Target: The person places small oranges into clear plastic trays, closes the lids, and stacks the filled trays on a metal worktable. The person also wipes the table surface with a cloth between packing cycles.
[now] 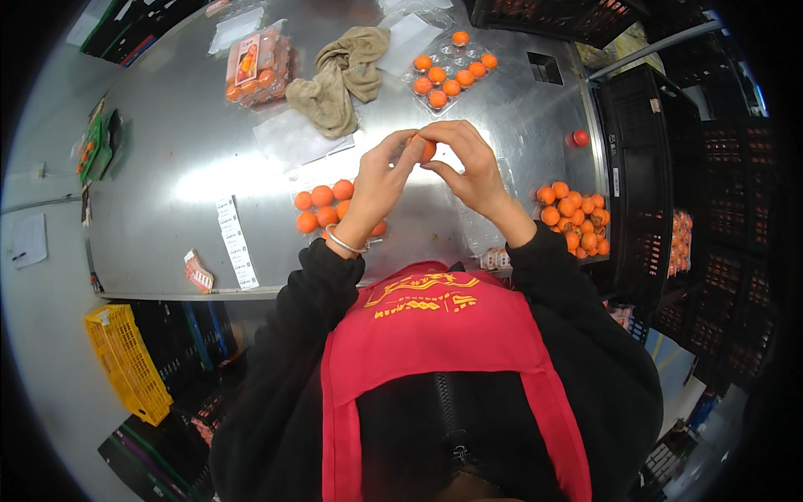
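Note:
Both my left hand [386, 179] and my right hand [467, 163] hold one round orange fruit [426, 149] between their fingertips, above the steel table. The fruit looks like a persimmon or small citrus. Under my left forearm lies a clear plastic tray of orange fruits [322, 195], partly hidden by the arm. Beyond my hands, a second clear tray [461, 53] has fruits in some of its cups. An empty clear plastic tray [480, 219] is partly covered by my right forearm. A heap of loose orange fruits [577, 219] is at the right, beside my right sleeve.
A crumpled tan cloth [342, 81] lies beyond my hands, beside packed clear fruit boxes [258, 66]. A strip of printed labels [237, 241] is at the left. Black crates [637, 182] stand beyond the right table edge; a yellow crate [128, 364] stands below left. One red round thing [581, 138] lies far right.

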{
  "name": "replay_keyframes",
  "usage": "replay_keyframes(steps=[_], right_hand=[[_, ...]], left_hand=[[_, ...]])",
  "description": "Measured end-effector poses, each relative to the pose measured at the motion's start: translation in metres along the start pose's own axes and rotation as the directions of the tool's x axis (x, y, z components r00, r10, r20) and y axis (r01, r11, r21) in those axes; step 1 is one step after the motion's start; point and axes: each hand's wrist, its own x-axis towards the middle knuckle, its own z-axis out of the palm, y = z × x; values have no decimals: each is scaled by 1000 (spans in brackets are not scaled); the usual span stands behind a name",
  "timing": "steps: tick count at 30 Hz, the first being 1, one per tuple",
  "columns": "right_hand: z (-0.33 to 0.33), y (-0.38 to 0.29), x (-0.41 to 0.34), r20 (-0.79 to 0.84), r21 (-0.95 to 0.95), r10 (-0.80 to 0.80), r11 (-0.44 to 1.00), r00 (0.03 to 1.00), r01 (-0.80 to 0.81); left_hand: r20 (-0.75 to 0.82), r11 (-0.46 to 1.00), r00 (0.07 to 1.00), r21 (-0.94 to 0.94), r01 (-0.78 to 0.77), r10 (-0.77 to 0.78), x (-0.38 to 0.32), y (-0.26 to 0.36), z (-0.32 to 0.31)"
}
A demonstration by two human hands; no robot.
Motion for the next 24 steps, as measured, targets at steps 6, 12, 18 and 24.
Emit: replay_keyframes(steps=[6,12,18,24], right_hand=[[17,-30,-30,87,440,458,779,885,-447],[28,-47,-47,89,490,473,745,877,-452],[28,-62,-52,33,419,436,811,899,-409],[28,-78,-55,6,214,337,919,941,-331]], left_hand=[[-113,977,988,196,-85,109,-34,5,3],[-194,953,948,217,-210,253,-55,-1,9],[-258,960,934,197,-201,249,-69,-3,9],[-265,999,964,-11,-37,32,-74,-5,8]])
